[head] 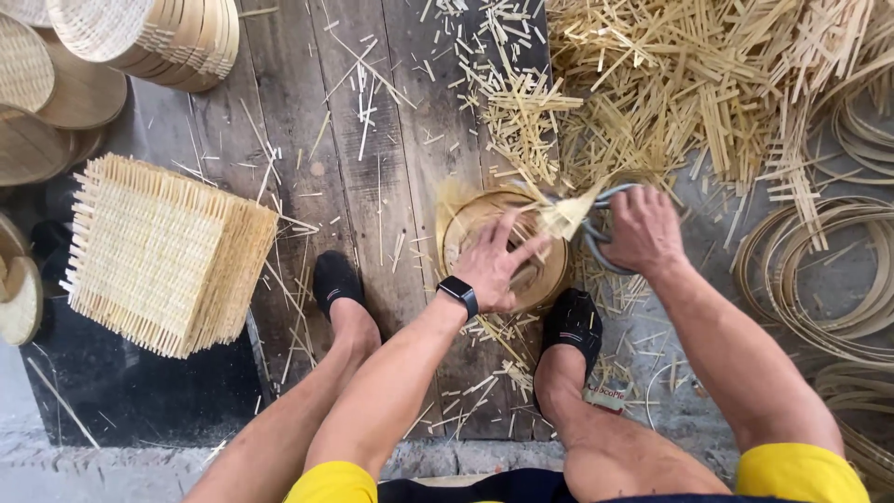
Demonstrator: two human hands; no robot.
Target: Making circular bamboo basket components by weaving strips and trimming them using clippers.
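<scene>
While the round bamboo basket [507,247] rests on the plank floor [372,186] between the person's two black-socked feet, both hands work at its rim. The left hand [498,265] lies spread across the top of the basket, fingers fanned and pressing on the woven face, a dark smartwatch [459,295] on its wrist. The right hand [643,231] is closed around the grey handles of a pair of shears [596,228], just right of the basket — the blades meet the fringe of loose strip ends [563,219] sticking out from the basket's upper right edge. Whether the blades are closed on the strips I cannot tell.

Above and to the right of the basket lies a thick heap of cut bamboo slivers [670,84], with scattered offcuts trailing across the planks. Farther right of the basket sit coiled bamboo hoops [829,279]. Well to the left of the basket is a stack of square woven mats [158,256], and beyond it, at the upper left — a pile of finished round baskets [140,37].
</scene>
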